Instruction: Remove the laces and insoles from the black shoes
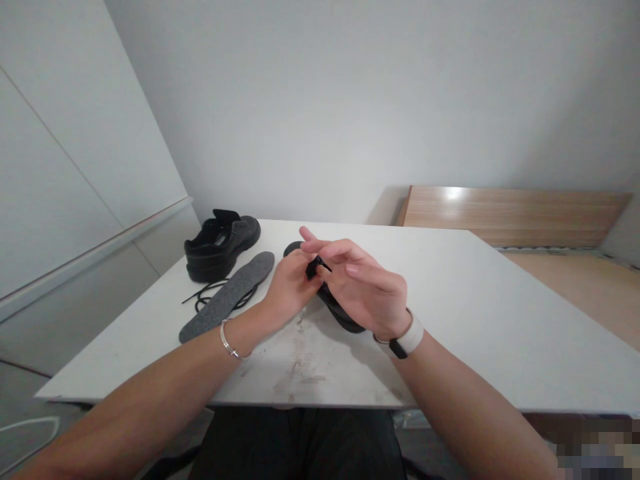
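Head view over a white worktop (475,313): a seated person's two hands meet at the centre of the frame above a dark insole (345,317) that lies flat on the worktop, partly hidden beneath them. The left hand (287,287), with a thin silver bracelet (227,341) at the wrist, and the right hand (367,287), with a white wristband (407,339), come together on the end of a black shoelace (314,268); the left fingers are pinched on it, while the right fingers are spread loosely over it, and whether they grip it cannot be told. At about ten o'clock from the hands stands a black shoe (220,247), its tongue lifted. Just beside it, toward eight o'clock from the hands, a grey insole (227,297) lies at a slant, resting across a second loose black lace (205,293). At two o'clock, beyond the worktop, a wooden bed frame (510,213) runs along the wall.
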The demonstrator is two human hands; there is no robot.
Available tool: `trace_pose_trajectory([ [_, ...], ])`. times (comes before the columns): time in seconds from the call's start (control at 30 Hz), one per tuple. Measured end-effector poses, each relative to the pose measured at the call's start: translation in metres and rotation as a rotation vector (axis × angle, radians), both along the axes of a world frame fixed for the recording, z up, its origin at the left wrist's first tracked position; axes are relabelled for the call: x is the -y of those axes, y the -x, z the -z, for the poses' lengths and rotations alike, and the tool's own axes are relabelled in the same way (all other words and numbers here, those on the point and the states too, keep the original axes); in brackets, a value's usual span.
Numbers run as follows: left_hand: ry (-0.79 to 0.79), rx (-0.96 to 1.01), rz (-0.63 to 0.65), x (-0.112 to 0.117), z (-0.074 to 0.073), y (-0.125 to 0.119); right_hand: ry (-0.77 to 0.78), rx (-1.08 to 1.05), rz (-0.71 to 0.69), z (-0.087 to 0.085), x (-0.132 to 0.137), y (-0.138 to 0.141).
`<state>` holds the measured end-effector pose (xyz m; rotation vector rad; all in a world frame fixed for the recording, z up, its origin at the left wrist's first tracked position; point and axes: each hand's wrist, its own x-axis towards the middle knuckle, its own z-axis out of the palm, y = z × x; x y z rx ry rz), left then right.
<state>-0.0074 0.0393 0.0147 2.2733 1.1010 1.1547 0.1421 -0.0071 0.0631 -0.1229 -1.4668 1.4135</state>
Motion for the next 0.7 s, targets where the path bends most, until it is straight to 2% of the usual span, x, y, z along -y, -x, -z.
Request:
trace_pose_trajectory([
  [0.1,-0.045,0.028,-0.039,0.008,-0.012,0.003,0.063,0.045,-0.007,-0.002,-0.004,-0.009],
  [0.27,-0.019,-0.024,0.034,0.012,-0.026,0.006,0.069,0.093,0.003,-0.004,-0.010,-0.022],
  [0.47,0.032,-0.103,0.078,0.007,-0.035,0.015,0.073,0.209,0.017,-0.004,-0.016,-0.031],
  [0.57,0.046,-0.125,0.136,0.003,-0.038,0.022,0.009,0.327,0.189,0.005,-0.023,-0.030],
  [0.7,0.051,-0.143,0.112,-0.001,-0.039,0.032,-0.312,0.502,0.530,0.022,-0.034,-0.020],
])
